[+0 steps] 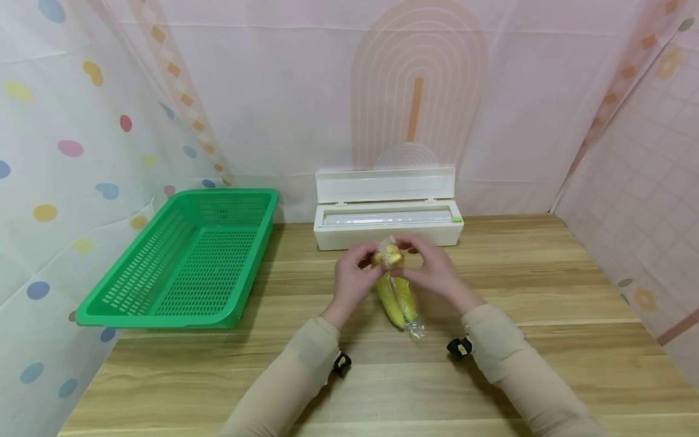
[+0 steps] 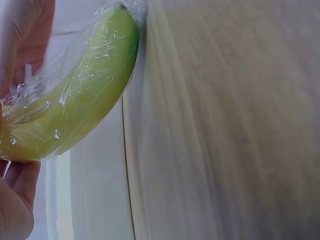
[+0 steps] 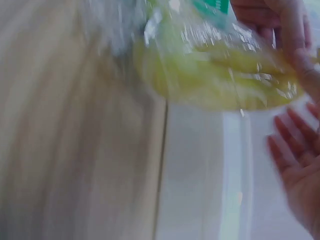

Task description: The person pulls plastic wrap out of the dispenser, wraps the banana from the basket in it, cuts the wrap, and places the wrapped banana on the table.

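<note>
Bananas [image 1: 394, 297] wrapped in clear plastic film are held over the table, their stem end toward the white box and their tips toward me. Loose film [image 1: 417, 331] bunches at the tips. My left hand [image 1: 354, 276] grips the stem end; in the right wrist view its thumb lies across the fruit. My right hand [image 1: 434, 270] is at the other side of the stem end. In the right wrist view, the right hand's fingers [image 3: 295, 135] are extended just below the bananas [image 3: 215, 82]; its thumb is out of that view.
Behind the hands stands a white box [image 1: 382, 237] with its lid raised and a film roll [image 1: 388, 217] inside. A green slotted basket [image 1: 253, 261] sits on the left of the wooden table [image 1: 546, 358]. Patterned cloth [image 1: 273, 91] hangs around the table.
</note>
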The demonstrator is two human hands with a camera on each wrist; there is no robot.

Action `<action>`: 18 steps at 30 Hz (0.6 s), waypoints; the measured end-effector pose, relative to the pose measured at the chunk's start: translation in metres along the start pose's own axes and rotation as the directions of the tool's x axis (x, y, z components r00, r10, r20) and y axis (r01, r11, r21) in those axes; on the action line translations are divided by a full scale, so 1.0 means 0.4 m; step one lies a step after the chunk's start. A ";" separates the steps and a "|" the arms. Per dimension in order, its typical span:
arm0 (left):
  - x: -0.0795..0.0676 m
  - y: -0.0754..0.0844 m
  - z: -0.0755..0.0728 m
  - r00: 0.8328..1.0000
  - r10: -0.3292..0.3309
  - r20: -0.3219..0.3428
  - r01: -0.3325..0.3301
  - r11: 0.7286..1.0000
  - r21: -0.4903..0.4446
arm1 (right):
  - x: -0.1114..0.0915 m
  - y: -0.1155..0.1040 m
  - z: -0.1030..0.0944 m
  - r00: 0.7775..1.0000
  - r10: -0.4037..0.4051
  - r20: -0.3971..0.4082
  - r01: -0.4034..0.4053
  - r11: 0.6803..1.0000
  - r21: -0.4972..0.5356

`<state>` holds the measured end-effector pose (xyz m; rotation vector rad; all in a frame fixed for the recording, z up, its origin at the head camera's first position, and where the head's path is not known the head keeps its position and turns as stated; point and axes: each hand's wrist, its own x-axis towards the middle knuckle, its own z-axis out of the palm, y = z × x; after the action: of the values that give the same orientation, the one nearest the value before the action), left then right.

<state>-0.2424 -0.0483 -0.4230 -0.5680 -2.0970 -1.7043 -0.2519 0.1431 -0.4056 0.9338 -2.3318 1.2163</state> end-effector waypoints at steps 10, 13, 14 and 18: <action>0.007 0.010 -0.008 1.000 -0.012 0.004 0.012 1.000 -0.027 | 0.013 -0.073 -0.080 0.635 -0.757 -0.155 0.662 0.636 -0.396; 0.008 0.010 -0.008 1.000 -0.009 0.009 0.009 1.000 -0.027 | 0.009 -0.103 -0.075 0.503 -0.856 -0.116 0.730 0.493 -0.473; 0.007 0.009 -0.008 1.000 -0.008 0.008 0.008 1.000 -0.025 | 0.007 -0.110 -0.072 0.475 -0.875 -0.094 0.743 0.456 -0.490; 0.006 0.006 -0.009 1.000 0.020 0.012 -0.020 1.000 -0.020 | 0.001 -0.125 -0.056 0.464 -0.885 0.027 0.752 0.378 -0.541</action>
<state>-0.2432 -0.0511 -0.4190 -0.6047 -2.0783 -1.7167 -0.2174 0.1407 -0.3629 1.3725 -1.4008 0.2482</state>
